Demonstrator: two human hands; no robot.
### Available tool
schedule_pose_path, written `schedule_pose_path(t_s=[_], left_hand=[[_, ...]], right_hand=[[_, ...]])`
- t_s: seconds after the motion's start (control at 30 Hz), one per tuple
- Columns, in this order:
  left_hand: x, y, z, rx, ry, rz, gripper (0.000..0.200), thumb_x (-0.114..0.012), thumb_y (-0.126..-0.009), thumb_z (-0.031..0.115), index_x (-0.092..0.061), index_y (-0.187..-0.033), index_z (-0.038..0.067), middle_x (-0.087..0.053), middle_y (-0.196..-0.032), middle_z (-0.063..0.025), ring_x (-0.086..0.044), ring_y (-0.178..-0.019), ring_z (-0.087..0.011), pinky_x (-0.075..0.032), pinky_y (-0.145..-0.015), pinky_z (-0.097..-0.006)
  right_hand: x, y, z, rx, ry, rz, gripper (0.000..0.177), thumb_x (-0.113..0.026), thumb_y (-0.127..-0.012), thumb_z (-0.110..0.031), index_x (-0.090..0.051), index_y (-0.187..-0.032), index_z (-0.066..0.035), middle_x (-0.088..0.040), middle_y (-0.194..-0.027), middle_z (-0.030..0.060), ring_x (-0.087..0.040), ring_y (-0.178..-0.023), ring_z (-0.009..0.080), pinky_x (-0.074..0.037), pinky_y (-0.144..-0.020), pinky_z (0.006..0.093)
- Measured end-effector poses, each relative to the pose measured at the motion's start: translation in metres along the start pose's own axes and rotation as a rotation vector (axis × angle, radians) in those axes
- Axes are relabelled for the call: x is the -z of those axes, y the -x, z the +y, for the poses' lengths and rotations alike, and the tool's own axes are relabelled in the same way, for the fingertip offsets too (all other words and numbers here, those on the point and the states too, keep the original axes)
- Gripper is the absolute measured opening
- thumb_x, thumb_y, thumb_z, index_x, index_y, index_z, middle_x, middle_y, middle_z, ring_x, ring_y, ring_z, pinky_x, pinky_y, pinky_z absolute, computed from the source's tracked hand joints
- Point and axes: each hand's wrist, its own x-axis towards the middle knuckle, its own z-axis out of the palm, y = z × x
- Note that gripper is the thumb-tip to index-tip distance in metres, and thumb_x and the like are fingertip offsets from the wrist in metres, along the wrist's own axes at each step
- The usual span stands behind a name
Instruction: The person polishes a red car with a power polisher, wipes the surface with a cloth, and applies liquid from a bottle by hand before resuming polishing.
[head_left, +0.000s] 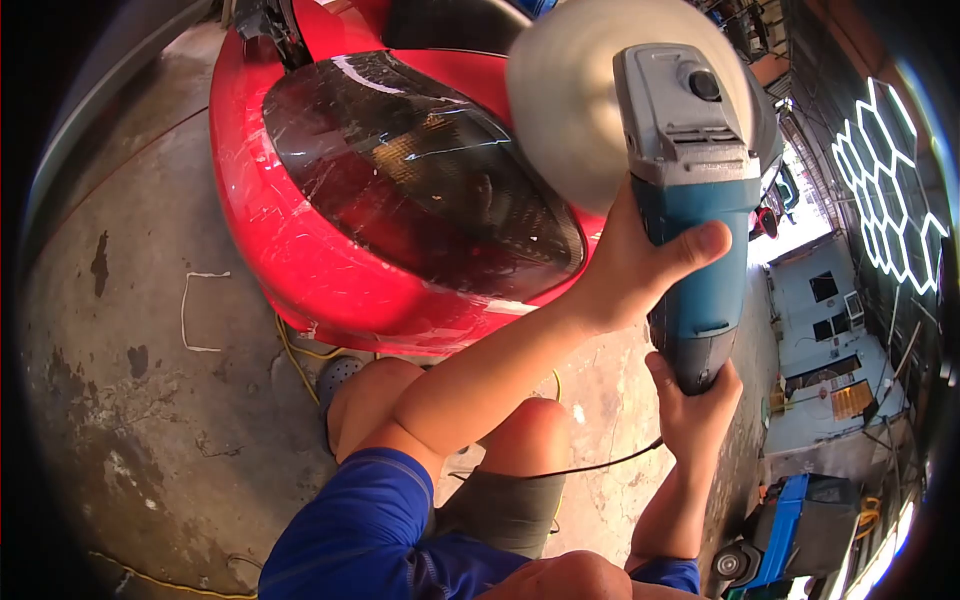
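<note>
Head view shows me two hands on one power polisher [700,215], at two o'clock. The left hand [645,260] wraps its teal body, thumb over the near side; its other fingers are mostly hidden behind. The right hand [697,405], at four o'clock, holds the dark rear end, fingertips partly covered. At one o'clock is one round pad [565,110], blurred. At eleven o'clock, one headlamp [420,170] sits in the red car panel [250,210]; inside its scratched cover I see amber pieces, hard to make out. Whether pad and headlamp touch, I cannot tell
</note>
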Motion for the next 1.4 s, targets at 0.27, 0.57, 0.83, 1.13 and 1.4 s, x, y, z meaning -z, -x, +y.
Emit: schedule_pose_path(t_s=[0.27, 0.57, 0.83, 1.13, 1.4], left_hand=[[-0.009, 0.016, -0.020, 0.004, 0.028, 0.080, 0.103, -0.093, -0.087, 0.050, -0.033, -0.156, 0.001, -0.060, -0.140, -0.0138, -0.060, -0.130, -0.0234, -0.049, -0.111, -0.0417], [-0.032, 0.055, -0.054, 0.170, 0.061, 0.114, 0.114, -0.094, -0.084, 0.052, -0.024, -0.158, 0.002, -0.053, -0.146, -0.0157, -0.052, -0.138, -0.0254, -0.045, -0.116, -0.0440], [-0.051, 0.083, -0.077, 0.251, 0.064, 0.114, 0.114, -0.094, -0.085, 0.051, -0.022, -0.160, 0.002, -0.051, -0.149, -0.0161, -0.050, -0.141, -0.0266, -0.042, -0.119, -0.0448], [-0.060, 0.097, -0.094, 0.371, 0.045, 0.086, 0.113, -0.093, -0.086, 0.051, -0.022, -0.157, -0.001, -0.047, -0.150, -0.0171, -0.048, -0.140, -0.0253, -0.041, -0.120, -0.0438], [-0.056, 0.088, -0.083, 0.254, -0.047, 0.142, 0.108, -0.092, -0.087, 0.052, -0.026, -0.154, -0.001, -0.049, -0.148, -0.0170, -0.048, -0.141, -0.0249, -0.043, -0.118, -0.0427]], right_hand=[[0.008, 0.009, 0.017, -0.007, -0.066, -0.013, 0.041, -0.097, -0.080, -0.021, -0.075, -0.104, 0.004, -0.079, -0.089, 0.0105, -0.070, -0.081, 0.0142, -0.057, -0.076, 0.0344], [0.028, 0.042, 0.042, -0.120, -0.020, -0.019, 0.039, -0.096, -0.077, -0.016, -0.075, -0.103, 0.004, -0.080, -0.090, 0.0107, -0.073, -0.083, 0.0155, -0.058, -0.078, 0.0351], [0.042, 0.070, 0.068, -0.168, -0.007, -0.021, 0.045, -0.096, -0.081, -0.029, -0.073, -0.101, 0.003, -0.077, -0.087, 0.0077, -0.068, -0.081, 0.0163, -0.056, -0.078, 0.0366], [0.042, 0.100, 0.113, -0.168, -0.019, 0.036, 0.036, -0.091, -0.083, -0.018, -0.071, -0.104, 0.003, -0.071, -0.078, 0.0061, -0.064, -0.061, 0.0128, -0.051, -0.058, 0.0307], [0.041, 0.091, 0.109, -0.214, -0.070, -0.014, 0.040, -0.093, -0.083, -0.023, -0.072, -0.105, 0.003, -0.072, -0.079, 0.0047, -0.065, -0.062, 0.0126, -0.054, -0.059, 0.0303]])
